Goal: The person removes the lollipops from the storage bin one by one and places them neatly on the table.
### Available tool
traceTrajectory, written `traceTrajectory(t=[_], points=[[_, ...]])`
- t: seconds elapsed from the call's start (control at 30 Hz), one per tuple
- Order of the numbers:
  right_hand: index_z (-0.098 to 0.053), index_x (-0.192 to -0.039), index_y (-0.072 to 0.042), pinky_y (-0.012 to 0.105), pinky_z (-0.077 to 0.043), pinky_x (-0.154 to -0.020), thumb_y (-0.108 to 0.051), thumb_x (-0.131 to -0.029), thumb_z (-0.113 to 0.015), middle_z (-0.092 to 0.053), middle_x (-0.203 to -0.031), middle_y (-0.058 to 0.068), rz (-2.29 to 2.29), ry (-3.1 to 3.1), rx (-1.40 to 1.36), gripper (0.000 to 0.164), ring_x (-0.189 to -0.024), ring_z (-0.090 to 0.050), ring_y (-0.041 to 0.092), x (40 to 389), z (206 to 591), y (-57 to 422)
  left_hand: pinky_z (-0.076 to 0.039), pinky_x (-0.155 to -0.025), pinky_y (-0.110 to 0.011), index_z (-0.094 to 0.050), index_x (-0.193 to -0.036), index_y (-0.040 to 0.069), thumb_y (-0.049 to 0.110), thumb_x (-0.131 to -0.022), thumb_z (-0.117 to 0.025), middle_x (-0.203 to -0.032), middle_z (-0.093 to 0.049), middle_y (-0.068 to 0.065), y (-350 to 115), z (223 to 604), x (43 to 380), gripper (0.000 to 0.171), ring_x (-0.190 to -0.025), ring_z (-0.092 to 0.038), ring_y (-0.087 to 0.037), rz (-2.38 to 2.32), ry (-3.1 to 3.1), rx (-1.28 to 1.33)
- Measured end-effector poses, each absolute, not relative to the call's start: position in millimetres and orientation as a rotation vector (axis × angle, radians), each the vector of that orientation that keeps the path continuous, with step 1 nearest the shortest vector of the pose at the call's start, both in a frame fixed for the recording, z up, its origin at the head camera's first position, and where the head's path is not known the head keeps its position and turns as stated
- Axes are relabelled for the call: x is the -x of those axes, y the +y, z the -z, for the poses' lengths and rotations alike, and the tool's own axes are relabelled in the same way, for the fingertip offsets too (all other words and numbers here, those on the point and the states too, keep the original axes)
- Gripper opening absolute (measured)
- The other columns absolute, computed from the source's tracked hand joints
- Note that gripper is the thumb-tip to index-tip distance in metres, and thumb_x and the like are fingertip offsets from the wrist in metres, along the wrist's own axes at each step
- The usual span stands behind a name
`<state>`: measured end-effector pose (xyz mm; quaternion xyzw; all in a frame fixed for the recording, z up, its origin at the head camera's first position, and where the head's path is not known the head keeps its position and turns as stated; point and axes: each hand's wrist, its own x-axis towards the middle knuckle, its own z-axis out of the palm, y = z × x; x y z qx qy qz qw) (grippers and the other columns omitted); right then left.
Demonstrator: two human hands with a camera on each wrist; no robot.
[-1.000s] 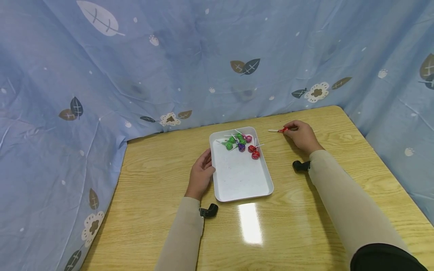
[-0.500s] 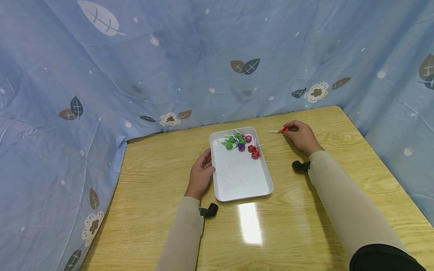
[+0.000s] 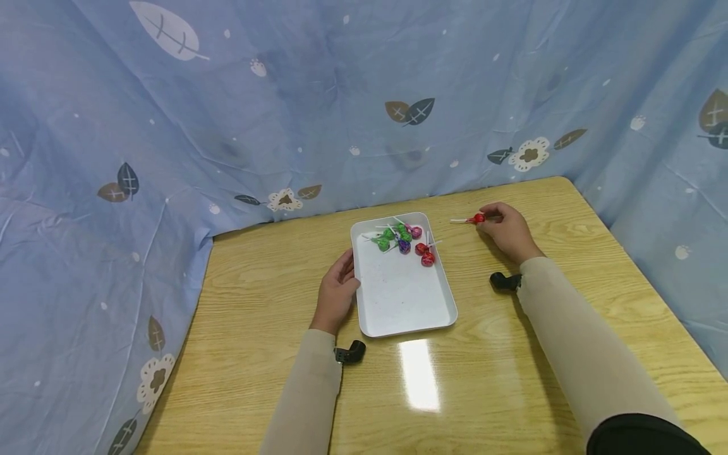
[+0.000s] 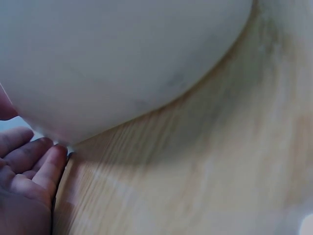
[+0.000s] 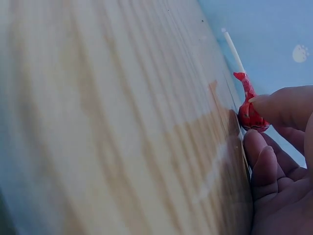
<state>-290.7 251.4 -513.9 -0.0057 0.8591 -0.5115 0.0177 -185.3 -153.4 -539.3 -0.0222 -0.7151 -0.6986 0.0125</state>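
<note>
your right hand (image 3: 508, 232) has shifted slightly back, baring more of the red lollipop (image 3: 480, 218) it pinches at the table (image 3: 267, 278), right of the tray (image 3: 405, 297) your left hand (image 3: 334, 294) grips, so the pinch seems looser.

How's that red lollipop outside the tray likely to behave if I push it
The red lollipop would probably swing round rather than roll straight: its round head sits at one end of a stick. That straight stick likely won't flop. The wrapper gathered at its neck may crumple.
</note>
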Motion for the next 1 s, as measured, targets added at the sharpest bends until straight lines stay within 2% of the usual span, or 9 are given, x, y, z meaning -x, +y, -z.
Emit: traceTrajectory(t=[0.13, 0.33, 0.6, 1.0], points=[[-0.056, -0.151, 0.003, 0.032, -0.05, -0.092, -0.014, -0.107, -0.068, -0.057, -0.145, 0.024, 1.634, 2.655, 0.008, 0.048, -0.121, -0.057, 0.032, 288.1, 516.0, 255.2, -0.047, -0.116, -0.037, -0.043, -0.166, 0.004, -0.011, -0.096, -0.053, -0.162, -0.052, -0.013, -153.1, 539.3, 185.6, 0.072, -0.144, -0.054, -0.026, 2.176, -2.231, 0.066], [-0.057, -0.15, 0.0, 0.037, -0.048, -0.094, -0.019, -0.108, -0.068, -0.058, -0.144, 0.022, 1.673, 2.673, -0.005, 0.048, -0.121, -0.056, 0.03, 287.6, 521.9, 260.4, -0.047, -0.116, -0.038, -0.044, -0.166, 0.003, -0.011, -0.096, -0.053, -0.161, -0.052, -0.014, -152.6, 539.3, 186.9, 0.072, -0.144, -0.054, -0.027, 2.179, -2.218, 0.073], [-0.055, -0.153, 0.0, 0.02, -0.052, -0.079, -0.021, -0.108, -0.069, -0.056, -0.145, 0.021, 1.764, 2.633, -0.018, 0.051, -0.113, -0.058, 0.021, 279.5, 521.2, 260.5, -0.047, -0.116, -0.039, -0.045, -0.165, 0.002, -0.011, -0.095, -0.053, -0.161, -0.053, -0.015, -152.8, 539.8, 187.7, 0.072, -0.144, -0.054, -0.029, 2.18, -2.212, 0.083], [-0.058, -0.15, -0.001, 0.019, -0.054, -0.079, -0.023, -0.107, -0.072, -0.056, -0.145, 0.021, 1.872, 2.606, -0.05, 0.05, -0.103, -0.061, 0.012, 265.8, 522.1, 256.1, -0.048, -0.115, -0.034, -0.045, -0.165, 0.004, -0.01, -0.096, -0.053, -0.161, -0.052, -0.014, -152.4, 538.5, 184.8, 0.071, -0.143, -0.055, -0.024, 2.154, -2.235, 0.063]])
